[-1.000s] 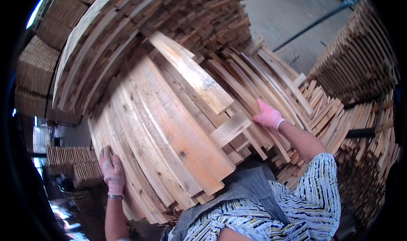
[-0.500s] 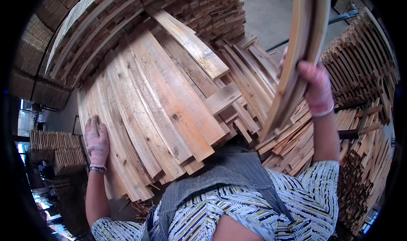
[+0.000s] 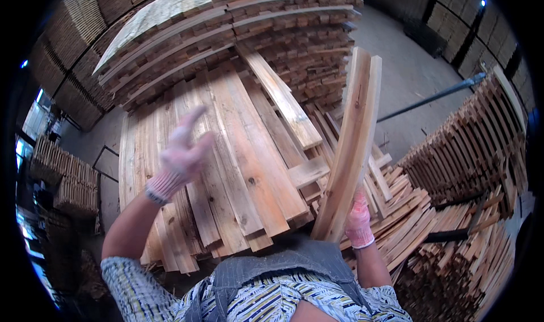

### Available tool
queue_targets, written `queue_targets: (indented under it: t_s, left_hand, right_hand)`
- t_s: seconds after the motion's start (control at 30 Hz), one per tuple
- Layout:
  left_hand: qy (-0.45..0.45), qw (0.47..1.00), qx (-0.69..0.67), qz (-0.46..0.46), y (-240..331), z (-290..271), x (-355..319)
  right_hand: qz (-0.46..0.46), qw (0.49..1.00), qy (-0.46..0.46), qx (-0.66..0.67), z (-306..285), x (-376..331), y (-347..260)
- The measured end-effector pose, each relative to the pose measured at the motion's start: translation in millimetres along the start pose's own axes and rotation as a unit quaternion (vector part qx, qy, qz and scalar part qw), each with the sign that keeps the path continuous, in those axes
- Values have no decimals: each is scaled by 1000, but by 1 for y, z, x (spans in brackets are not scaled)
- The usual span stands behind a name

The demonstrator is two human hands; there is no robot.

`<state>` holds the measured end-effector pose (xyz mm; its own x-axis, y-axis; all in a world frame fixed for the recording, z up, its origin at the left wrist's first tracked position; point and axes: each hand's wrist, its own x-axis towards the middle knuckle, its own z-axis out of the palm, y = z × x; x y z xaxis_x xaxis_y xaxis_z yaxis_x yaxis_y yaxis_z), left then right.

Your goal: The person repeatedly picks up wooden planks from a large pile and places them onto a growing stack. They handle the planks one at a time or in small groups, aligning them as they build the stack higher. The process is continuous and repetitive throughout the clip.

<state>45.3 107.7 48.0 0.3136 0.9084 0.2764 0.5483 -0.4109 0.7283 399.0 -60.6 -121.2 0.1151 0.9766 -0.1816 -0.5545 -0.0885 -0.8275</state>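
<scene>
My right hand (image 3: pixel 359 220), in a pink and white knit glove, holds two long wooden boards (image 3: pixel 352 129) side by side from their right edge. They stand tilted up, the lower end close to my apron and the far end raised. My left hand (image 3: pixel 186 149), gloved alike, is over the layer of flat boards (image 3: pixel 235 140), blurred by motion. Its fingers are spread and hold nothing. These boards lie side by side, their near ends uneven. One loose board (image 3: pixel 280 98) rests on top, angled toward the back. A short wood piece (image 3: pixel 309 172) lies beside the layer.
Behind the boards rises a tall stack of lumber (image 3: pixel 289 44). At right are a pile of loose slats (image 3: pixel 416 208) and a leaning row of stacked strips (image 3: pixel 470 135). A blue-grey bar (image 3: pixel 430 98) crosses above the floor. A smaller stack (image 3: pixel 65 174) stands at left.
My left hand has lifted off the leftmost boards and moved right. My right hand has come down and nearer my body with the two boards. The view has shifted, showing more of the back.
</scene>
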Motion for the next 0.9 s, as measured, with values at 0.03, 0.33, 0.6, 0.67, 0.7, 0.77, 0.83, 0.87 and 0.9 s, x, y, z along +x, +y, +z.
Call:
queue_targets:
  t_s: [0.03,0.33,0.6,0.67,0.7,0.77,0.83,0.87,0.9]
  left_hand:
    - [-41,989,-136,-36,22,21,14]
    - [-27,795,-378,-473,68,135,93]
    - [66,718,-631,-288,46,147,88]
    - [56,718,-631,-288,50,143,87]
    - [59,719,-637,-269,49,145,86]
    - [75,731,-631,-248,49,145,86]
    - [94,751,-605,-247,52,145,85]
    - [90,766,-594,-229,47,148,86]
    - [87,779,-583,-212,36,154,90]
  right_hand:
    - [8,1000,-2,13,3,1,-4]
    - [-53,998,-24,19,21,-12,-30]
    - [-20,991,-80,-104,28,35,-123]
    - [-29,983,-86,-161,21,57,-131]
    - [-34,977,-91,-191,21,67,-135]
    - [34,969,-134,-204,35,83,-143]
    - [78,954,-148,-247,58,99,-145]
    - [75,948,-170,-258,62,108,-144]
    - [72,941,-192,-269,62,122,-139]
